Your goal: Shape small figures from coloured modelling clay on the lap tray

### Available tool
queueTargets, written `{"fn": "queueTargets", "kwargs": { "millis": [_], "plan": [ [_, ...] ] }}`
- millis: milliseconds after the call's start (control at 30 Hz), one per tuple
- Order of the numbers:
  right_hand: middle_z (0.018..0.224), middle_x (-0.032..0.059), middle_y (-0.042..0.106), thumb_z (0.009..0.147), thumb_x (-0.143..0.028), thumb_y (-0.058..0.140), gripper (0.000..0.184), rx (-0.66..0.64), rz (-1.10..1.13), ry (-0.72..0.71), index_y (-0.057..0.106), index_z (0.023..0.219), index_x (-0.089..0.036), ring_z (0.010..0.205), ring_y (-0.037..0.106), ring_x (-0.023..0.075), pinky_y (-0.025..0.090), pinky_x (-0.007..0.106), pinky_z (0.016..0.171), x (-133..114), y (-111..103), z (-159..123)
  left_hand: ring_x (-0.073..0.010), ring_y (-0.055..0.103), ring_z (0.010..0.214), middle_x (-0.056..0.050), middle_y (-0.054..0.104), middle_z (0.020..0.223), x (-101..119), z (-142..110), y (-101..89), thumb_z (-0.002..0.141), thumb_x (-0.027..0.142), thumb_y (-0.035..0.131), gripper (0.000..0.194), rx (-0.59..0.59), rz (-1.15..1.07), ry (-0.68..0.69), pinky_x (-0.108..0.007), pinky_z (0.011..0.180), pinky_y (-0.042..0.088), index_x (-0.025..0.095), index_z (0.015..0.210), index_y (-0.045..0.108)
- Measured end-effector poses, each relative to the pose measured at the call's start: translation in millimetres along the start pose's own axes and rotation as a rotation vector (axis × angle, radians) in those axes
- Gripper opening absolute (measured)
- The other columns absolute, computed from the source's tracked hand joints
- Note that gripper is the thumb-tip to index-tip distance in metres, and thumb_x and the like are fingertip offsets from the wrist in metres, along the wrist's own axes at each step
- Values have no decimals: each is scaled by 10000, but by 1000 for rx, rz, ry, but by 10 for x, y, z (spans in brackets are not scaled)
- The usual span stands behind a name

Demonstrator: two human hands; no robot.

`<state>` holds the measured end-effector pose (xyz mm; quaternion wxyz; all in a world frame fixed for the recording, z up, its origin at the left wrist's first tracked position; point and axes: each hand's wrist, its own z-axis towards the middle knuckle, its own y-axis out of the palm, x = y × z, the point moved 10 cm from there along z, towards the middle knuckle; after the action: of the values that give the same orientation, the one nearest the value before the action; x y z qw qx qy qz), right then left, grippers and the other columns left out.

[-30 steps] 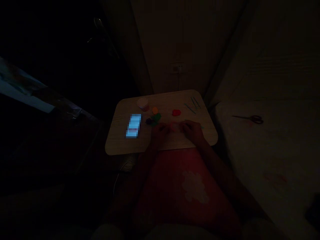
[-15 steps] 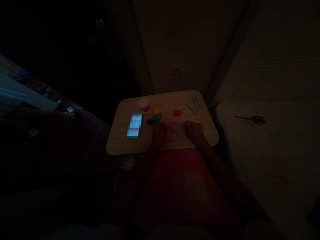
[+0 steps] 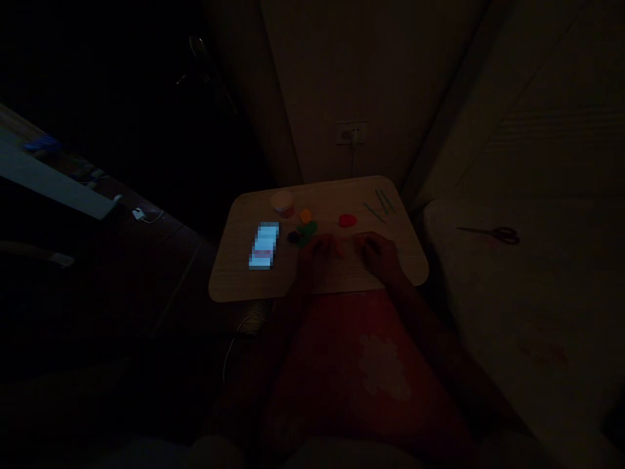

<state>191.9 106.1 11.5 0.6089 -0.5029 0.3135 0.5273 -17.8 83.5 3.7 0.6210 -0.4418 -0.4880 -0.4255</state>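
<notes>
The scene is very dark. On a small light wooden table (image 3: 234, 280), my left hand (image 3: 312, 257) is curled beside a green lump of modelling clay (image 3: 307, 229). A thin pinkish-red strip (image 3: 338, 246) shows at its fingertips; whether they grip it is too dim to tell. Opposite, my right hand (image 3: 379, 254) has its fingers bent together, and what is in them cannot be made out. A red lump of clay (image 3: 347, 221) lies beyond and between the hands. Near the green lump are an orange lump (image 3: 305, 215) and a dark lump (image 3: 293, 237).
A lit phone (image 3: 264, 245) lies on the table's left side, with a pale tub (image 3: 282, 203) behind it. Thin green strips (image 3: 385, 203) rest at the back right. Scissors (image 3: 493, 233) lie on a pale padded surface (image 3: 469, 273) to the right. A wall socket (image 3: 350, 133) is behind the table.
The curved pinkish strip between my hands looks straighter and is closer to my left fingers. My left fingers have shifted slightly right. A person's arm at the far left has gone from view.
</notes>
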Motion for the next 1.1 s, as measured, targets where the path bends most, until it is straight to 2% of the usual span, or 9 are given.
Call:
{"fn": "queueTargets", "kwargs": {
  "millis": [133, 267, 367, 533, 700, 900, 1000, 1100],
  "plan": [
    [883, 75, 777, 925, -375, 590, 294, 0, 33, 45, 748, 1079, -181, 687, 689, 188, 538, 311, 663, 80, 8, -5, -159, 630, 711, -46, 757, 812, -1, -15, 44, 894, 244, 590, 205, -23, -2, -39, -264, 687, 508, 164, 908, 778],
    [809, 67, 772, 916, -355, 595, 249, -19, -10, 38, 771, 936, -179, 679, 692, 191, 531, 303, 662, 54, 15, -4, -145, 601, 665, -32, 730, 745, 17, -52, 90, 889, 272, 573, 226, -60, -9, -36, -243, 622, 474, 166, 799, 752],
    [756, 55, 759, 899, -347, 608, 229, -28, -24, 31, 763, 869, -182, 659, 680, 186, 516, 294, 647, 7, 13, -7, -139, 584, 639, -16, 696, 683, -5, -82, 94, 848, 277, 621, 207, -74, 19, -58, -239, 596, 453, 165, 698, 709],
    [692, 48, 742, 822, -357, 684, 180, 5, -40, 69, 731, 782, -188, 621, 658, 188, 485, 283, 595, 38, -12, -15, -118, 523, 581, 26, 599, 584, 3, -103, 20, 755, 266, 719, 216, -14, 62, -86, -233, 559, 396, 175, 599, 601],
    [633, 36, 710, 758, -354, 727, 188, 69, -53, 99, 656, 682, -196, 574, 636, 180, 445, 267, 533, 109, -61, -18, -106, 485, 562, 41, 548, 574, 19, -91, 8, 708, 268, 774, 281, 9, 40, -85, -229, 541, 366, 187, 583, 535],
    [573, 19, 677, 856, -420, 686, 294, 1, -41, 90, 665, 662, -200, 536, 617, 169, 452, 273, 533, 90, 0, -19, -123, 496, 576, 13, 549, 576, 65, -77, 32, 896, 334, 564, 338, -45, 4, -33, -247, 588, 407, 193, 589, 561],
    [636, 26, 712, 904, -404, 629, 283, -18, -43, 50, 750, 754, -198, 590, 648, 178, 486, 287, 590, 50, 7, -16, -127, 505, 597, 11, 557, 584, 99, -74, 38, 907, 314, 555, 326, -66, 30, -5, -248, 618, 419, 185, 613, 615],
    [789, 54, 773, 897, -383, 634, 245, 4, -47, 20, 793, 848, -202, 714, 702, 204, 535, 314, 683, 34, -20, -10, -131, 523, 628, 15, 595, 624, 82, -54, 13, 876, 279, 613, 216, -40, 55, -5, -246, 637, 436, 177, 707, 700]
  ]
}}
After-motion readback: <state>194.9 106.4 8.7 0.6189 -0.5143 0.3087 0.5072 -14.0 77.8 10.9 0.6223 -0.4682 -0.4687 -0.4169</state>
